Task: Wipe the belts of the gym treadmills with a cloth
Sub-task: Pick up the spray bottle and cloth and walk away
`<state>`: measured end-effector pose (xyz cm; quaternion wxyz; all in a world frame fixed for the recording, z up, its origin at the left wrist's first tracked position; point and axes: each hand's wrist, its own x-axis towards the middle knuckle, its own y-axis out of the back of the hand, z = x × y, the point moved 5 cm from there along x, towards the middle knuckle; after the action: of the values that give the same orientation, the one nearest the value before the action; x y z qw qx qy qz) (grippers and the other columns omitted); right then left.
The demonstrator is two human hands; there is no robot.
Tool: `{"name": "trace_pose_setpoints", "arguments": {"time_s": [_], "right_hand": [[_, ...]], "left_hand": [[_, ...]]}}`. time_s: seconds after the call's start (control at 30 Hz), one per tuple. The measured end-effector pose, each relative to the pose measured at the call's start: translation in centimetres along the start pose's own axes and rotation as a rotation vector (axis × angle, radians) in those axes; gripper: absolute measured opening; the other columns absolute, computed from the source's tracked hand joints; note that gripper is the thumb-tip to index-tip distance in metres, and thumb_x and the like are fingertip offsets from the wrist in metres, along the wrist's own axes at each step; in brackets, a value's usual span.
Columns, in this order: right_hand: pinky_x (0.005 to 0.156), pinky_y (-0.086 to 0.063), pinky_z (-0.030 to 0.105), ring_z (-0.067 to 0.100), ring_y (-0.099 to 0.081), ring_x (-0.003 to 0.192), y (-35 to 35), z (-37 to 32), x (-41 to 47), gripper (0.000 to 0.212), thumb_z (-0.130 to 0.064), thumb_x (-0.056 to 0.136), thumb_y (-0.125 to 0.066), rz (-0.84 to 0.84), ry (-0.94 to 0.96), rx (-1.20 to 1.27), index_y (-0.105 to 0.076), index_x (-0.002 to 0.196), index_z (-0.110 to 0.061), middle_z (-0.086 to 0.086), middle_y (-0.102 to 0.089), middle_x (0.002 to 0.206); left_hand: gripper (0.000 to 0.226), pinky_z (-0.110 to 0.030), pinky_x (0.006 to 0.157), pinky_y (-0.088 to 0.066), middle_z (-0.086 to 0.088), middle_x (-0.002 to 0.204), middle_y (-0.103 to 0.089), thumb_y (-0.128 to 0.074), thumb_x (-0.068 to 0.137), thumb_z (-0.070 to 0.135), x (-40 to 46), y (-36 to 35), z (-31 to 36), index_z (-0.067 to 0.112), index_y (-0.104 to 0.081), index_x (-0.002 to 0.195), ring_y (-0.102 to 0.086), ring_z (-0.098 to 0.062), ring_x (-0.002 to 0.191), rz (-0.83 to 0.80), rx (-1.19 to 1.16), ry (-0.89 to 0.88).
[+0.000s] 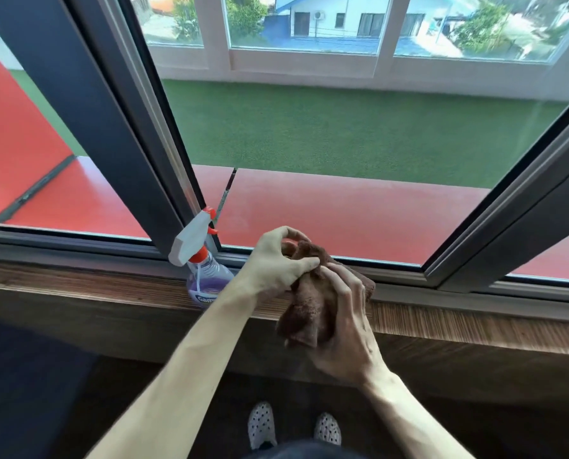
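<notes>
Head view: both hands are gripping a crumpled brown fleece cloth (312,299) above the wooden windowsill (110,286) — left hand (278,263) pinching its top, right hand (346,323) curling round it — beside a purple-liquid spray bottle (203,273).

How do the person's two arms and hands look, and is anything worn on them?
Both forearms are bare up to the bottom edge of the picture: no sleeves show. The left hand and the right hand wear no gloves, and no ring, watch or bracelet can be seen. The arms are slim, with tendons and veins showing on the back of the right hand.
</notes>
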<state>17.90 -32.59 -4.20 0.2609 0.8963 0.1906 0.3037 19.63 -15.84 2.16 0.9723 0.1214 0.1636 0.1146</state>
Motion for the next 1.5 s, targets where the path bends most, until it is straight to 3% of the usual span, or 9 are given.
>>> {"name": "trace_pose_setpoints", "arguments": {"time_s": [0.17,0.33,0.53,0.6,0.67,0.83,1.13,1.33,1.5], "right_hand": [[0.121,-0.029,0.040,0.023,-0.023,0.152,0.3,3.7,-2.4,0.123,-0.081,0.074,-0.069,0.036,-0.221,0.040,-0.011,0.160,-0.014,0.007,-0.021,0.158],[0.120,-0.024,0.041,0.018,-0.028,0.149,0.9,6.6,-2.5,0.129,-0.097,0.067,-0.057,0.017,-0.432,0.199,-0.010,0.163,-0.026,0.002,-0.027,0.153],[0.107,-0.046,0.029,-0.004,-0.057,0.125,0.0,7.9,-0.5,0.068,-0.056,0.079,-0.079,-0.116,-0.671,0.448,-0.053,0.140,-0.045,-0.014,-0.063,0.132],[0.092,-0.048,0.027,-0.001,-0.067,0.097,0.4,7.6,0.4,0.022,-0.031,0.089,-0.082,-0.227,-0.677,0.473,-0.072,0.108,-0.036,-0.011,-0.075,0.103],[0.078,-0.047,0.025,0.002,-0.062,0.075,1.1,7.6,1.3,0.005,-0.021,0.093,-0.078,-0.258,-0.678,0.461,-0.075,0.089,-0.022,-0.011,-0.071,0.078],[0.075,-0.055,0.031,0.011,-0.069,0.081,1.5,8.1,4.4,0.024,-0.035,0.084,-0.086,0.002,-0.644,-0.032,-0.070,0.099,-0.027,-0.010,-0.073,0.083],[0.062,-0.050,0.030,0.015,-0.059,0.084,1.8,7.4,2.5,0.059,-0.046,0.080,-0.088,0.331,-0.516,-0.268,-0.048,0.112,-0.016,-0.003,-0.055,0.101],[0.073,-0.050,0.032,0.025,-0.071,0.091,0.3,8.5,-2.1,0.054,-0.070,0.079,-0.075,-0.075,-0.970,-0.230,-0.065,0.103,-0.023,-0.010,-0.062,0.080],[0.075,-0.053,0.033,0.022,-0.071,0.090,0.3,9.0,-1.5,0.033,-0.057,0.083,-0.079,-0.082,-1.039,-0.136,-0.072,0.083,-0.025,-0.009,-0.070,0.079]], "left_hand": [[0.022,-0.044,0.083,-0.062,-0.011,0.098,-0.071,-0.072,0.091,0.004,0.4,-0.4,-0.6,0.019,-0.059,0.101,-0.072,-0.029,0.092,-0.028,0.143,-0.072],[0.026,-0.041,0.073,-0.058,-0.010,0.089,-0.064,-0.063,0.094,-0.004,0.5,0.6,-1.0,0.019,-0.052,0.098,-0.063,-0.022,0.079,-0.058,0.125,-0.113],[0.025,-0.025,0.066,-0.053,0.003,0.082,-0.061,-0.060,0.098,-0.003,-0.5,1.0,-0.7,0.018,-0.048,0.100,-0.061,-0.006,0.075,-0.228,0.126,-0.133],[0.022,-0.025,0.067,-0.054,-0.002,0.085,-0.061,-0.060,0.098,-0.003,-0.4,1.5,-1.0,0.016,-0.048,0.101,-0.061,-0.010,0.077,-0.179,0.102,-0.102],[0.022,-0.021,0.068,-0.052,-0.004,0.087,-0.061,-0.061,0.098,-0.001,0.3,2.3,-1.7,0.017,-0.050,0.099,-0.060,-0.013,0.078,-0.045,0.134,-0.064],[0.024,-0.018,0.066,-0.041,0.001,0.086,-0.061,-0.069,0.090,-0.001,2.2,1.9,-4.1,0.015,-0.053,0.098,-0.062,-0.017,0.080,0.335,0.492,-0.146],[0.056,-0.037,0.093,-0.054,-0.016,0.130,-0.055,-0.069,0.095,0.014,1.9,0.6,-8.1,0.006,-0.039,0.142,-0.062,-0.031,0.116,0.441,0.617,-0.141],[0.044,-0.038,0.090,-0.051,-0.022,0.126,-0.060,-0.054,0.102,0.014,1.9,0.1,-9.4,0.001,-0.035,0.139,-0.065,-0.036,0.113,0.334,0.697,0.040],[0.029,-0.038,0.077,-0.051,-0.021,0.109,-0.066,-0.047,0.105,0.015,2.1,0.2,-8.8,0.004,-0.039,0.131,-0.069,-0.037,0.098,0.293,0.849,0.045]]}}
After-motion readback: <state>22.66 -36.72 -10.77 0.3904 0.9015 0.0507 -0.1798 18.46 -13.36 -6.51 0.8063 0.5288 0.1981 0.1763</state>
